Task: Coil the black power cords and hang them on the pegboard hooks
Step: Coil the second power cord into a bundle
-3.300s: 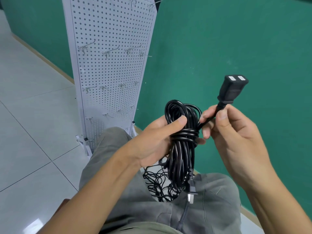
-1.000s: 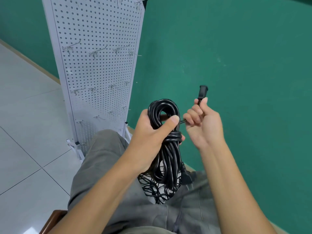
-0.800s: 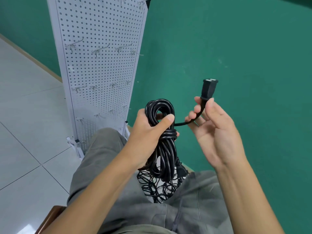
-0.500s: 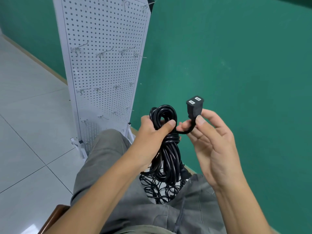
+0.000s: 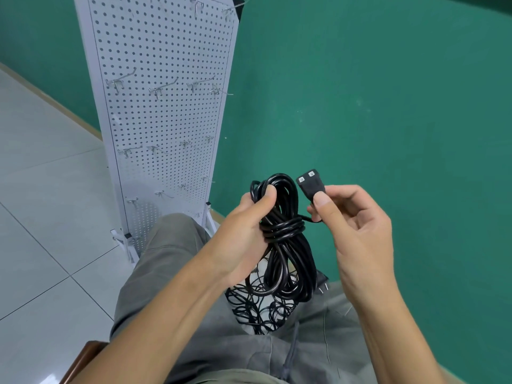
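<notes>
My left hand (image 5: 243, 225) is gripping the coiled cord (image 5: 285, 239) just above its wrapped waist, thumb pressing across the top loop, while my right hand (image 5: 357, 225) is pinching the connector end (image 5: 308, 182) between thumb and fingers, right beside that loop. The short tail is running from the connector down to the wraps around the middle of the bundle. I am judging this to be the finishing of the coil: securing the free end so the wraps are not loosening. To do it well, I am thinking of threading the connector through the open top loop and drawing it snug, keeping my left thumb holding the strands together so none are slipping out, and leaving that loop wide enough to slide over a hook. The other plug (image 5: 322, 285) is dangling at the bottom of the bundle over my lap. Between my knees more loose cords (image 5: 257, 306) are lying tangled. Beyond them the pegboard (image 5: 166, 128) is standing on the floor against the green wall (image 5: 388, 92), its hooks (image 5: 158, 91) carrying nothing that I can see.
</notes>
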Available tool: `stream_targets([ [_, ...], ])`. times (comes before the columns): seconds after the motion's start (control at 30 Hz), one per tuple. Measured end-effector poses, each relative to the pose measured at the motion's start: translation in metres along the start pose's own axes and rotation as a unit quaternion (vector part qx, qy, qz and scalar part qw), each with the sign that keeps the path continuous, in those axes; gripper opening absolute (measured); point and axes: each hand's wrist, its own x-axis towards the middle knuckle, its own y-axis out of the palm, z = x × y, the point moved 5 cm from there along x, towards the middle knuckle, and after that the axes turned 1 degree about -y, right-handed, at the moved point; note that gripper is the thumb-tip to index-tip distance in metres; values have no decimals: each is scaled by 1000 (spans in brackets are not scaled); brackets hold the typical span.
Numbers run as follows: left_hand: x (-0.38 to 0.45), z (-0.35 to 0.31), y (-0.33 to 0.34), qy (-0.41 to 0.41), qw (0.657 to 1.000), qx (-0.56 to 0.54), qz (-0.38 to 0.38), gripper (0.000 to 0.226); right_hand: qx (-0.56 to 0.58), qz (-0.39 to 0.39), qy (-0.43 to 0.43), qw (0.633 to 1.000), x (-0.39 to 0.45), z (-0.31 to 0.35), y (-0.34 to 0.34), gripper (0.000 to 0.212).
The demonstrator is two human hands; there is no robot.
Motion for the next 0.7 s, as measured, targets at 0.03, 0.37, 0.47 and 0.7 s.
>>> stream_targets([
  [0.03,0,-1,1,0,1000,-13,3,65,-15,0,-12,1000,0,1,-1,9],
  [0.37,-1,-8,1,21,997,-73,-9,79,-140,-12,-81,987,-5,-2,3,19],
  [0.47,-2,-8,4,26,999,-46,1,57,-179,-17,-93,979,-4,-2,5,16],
  [0.7,-4,-3,4,49,999,-15,-15,52,-320,-8,-178,930,-4,10,13,11],
])
